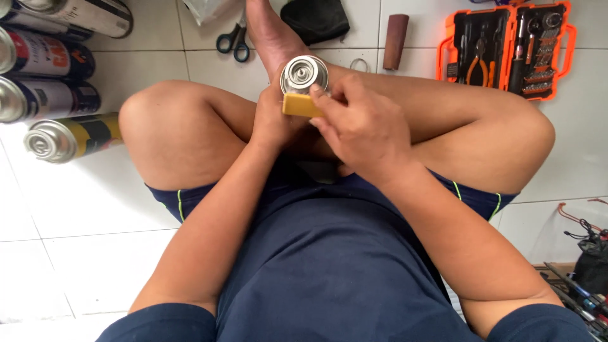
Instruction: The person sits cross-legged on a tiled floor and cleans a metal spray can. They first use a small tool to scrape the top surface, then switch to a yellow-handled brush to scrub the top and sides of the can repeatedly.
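Gas canister (304, 74), a metal cylinder seen end-on with its silver valve top facing the camera, sits over the person's crossed legs, held between both hands. Right-hand fingers (332, 101) are pinched together on a small yellow block (300, 105), pressing it against the canister's rim just below the top. The right hand (364, 130) curls over that block, knuckles up. The left hand (272, 117) wraps the canister body from underneath and the side, fingers closed around it, though most of them are hidden behind the can and I cannot tell exactly how they lie.

The can looks rigid and smooth, likely slippery on its painted wall and light enough for one hand; the body below the shoulder seems the sound place to grip, not the thin valve stem. The block looks firm, waxy or soap-like, best held by its short edges.

Outward on the tiled floor (95, 209): more canisters (63, 136) lie along the left edge, scissors (233, 39) at the top edge, an orange tool case (506, 47) open at the top right corner.
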